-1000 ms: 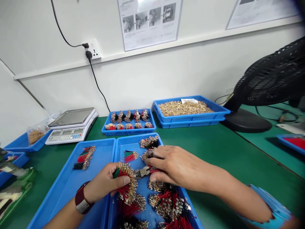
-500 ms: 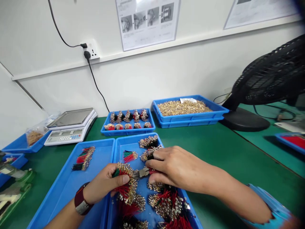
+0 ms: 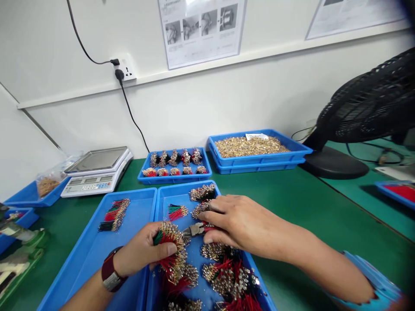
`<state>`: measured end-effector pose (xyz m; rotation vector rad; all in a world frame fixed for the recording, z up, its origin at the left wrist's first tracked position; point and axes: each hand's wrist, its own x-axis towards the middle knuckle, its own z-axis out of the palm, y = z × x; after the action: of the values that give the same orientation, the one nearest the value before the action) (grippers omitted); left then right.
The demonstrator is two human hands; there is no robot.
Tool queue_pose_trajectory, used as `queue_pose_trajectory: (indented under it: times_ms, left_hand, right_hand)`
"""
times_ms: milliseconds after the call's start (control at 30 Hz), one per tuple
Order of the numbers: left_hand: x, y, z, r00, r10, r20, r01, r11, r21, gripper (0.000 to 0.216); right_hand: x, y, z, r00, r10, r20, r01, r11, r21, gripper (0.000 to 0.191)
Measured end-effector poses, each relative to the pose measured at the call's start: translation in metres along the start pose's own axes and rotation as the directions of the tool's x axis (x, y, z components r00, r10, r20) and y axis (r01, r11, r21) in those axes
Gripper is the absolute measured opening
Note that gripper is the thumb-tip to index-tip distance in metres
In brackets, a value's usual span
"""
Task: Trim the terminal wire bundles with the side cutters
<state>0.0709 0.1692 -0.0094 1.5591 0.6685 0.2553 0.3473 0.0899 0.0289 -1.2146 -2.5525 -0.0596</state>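
Observation:
My left hand point(image 3: 151, 248) is closed round a bundle of wires point(image 3: 171, 250), red and green with gold-coloured metal ends. In my right hand point(image 3: 227, 222) is a pair of pliers point(image 3: 195, 230) with red handles, its jaws pointing left and lying close to the bundle's metal ends. Whether the jaws touch a wire I cannot make out. Both hands are above a blue tray point(image 3: 168, 190) with several wire bundles point(image 3: 227, 276) in red and black. A small fan of red and green wires point(image 3: 177, 211) lies near its far end.
Left of it, another blue tray point(image 3: 97, 255) holds a row of wires point(image 3: 115, 214). Behind stand a scale point(image 3: 97, 172), a tray of bundles point(image 3: 175, 178) and stacked trays point(image 3: 259, 164) with gold-coloured pins point(image 3: 249, 147). A black fan point(image 3: 366, 99) stands at the right.
The pliers and my right hand have shifted slightly; more of the plier jaws and red handle shows now. My left hand keeps its hold on the wire bundle.

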Motion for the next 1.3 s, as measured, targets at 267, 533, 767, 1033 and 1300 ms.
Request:
queue_pose_trajectory:
  times_ms: [267,533,767,1033,1300]
  left_hand:
    - [0.001,-0.008,0.0,1.0,-0.011,-0.027,0.009,0.997,-0.072,0.054]
    - [0.004,-0.006,0.005,0.991,-0.007,-0.131,0.002,0.999,-0.039,0.05]
    - [0.004,-0.008,0.005,0.987,-0.046,-0.154,0.055,0.997,0.053,0.052]
    - [0.005,-0.005,0.007,0.984,-0.055,-0.169,0.073,0.992,0.104,0.052]
    - [0.004,-0.001,0.01,0.985,-0.071,-0.155,0.092,0.987,0.131,0.048]
  right_hand:
    - [0.002,0.0,0.0,0.999,-0.012,0.033,0.011,0.999,0.032,0.049]
    - [0.0,-0.002,-0.002,0.998,0.025,0.061,-0.027,0.999,0.039,0.041]
    - [0.001,-0.003,0.001,0.999,0.041,0.008,-0.041,0.999,-0.012,0.045]
    - [0.002,-0.002,0.014,0.998,0.059,-0.006,-0.06,0.991,-0.117,0.039]
    - [0.004,-0.002,0.017,0.998,0.061,0.017,-0.058,0.992,-0.109,0.037]
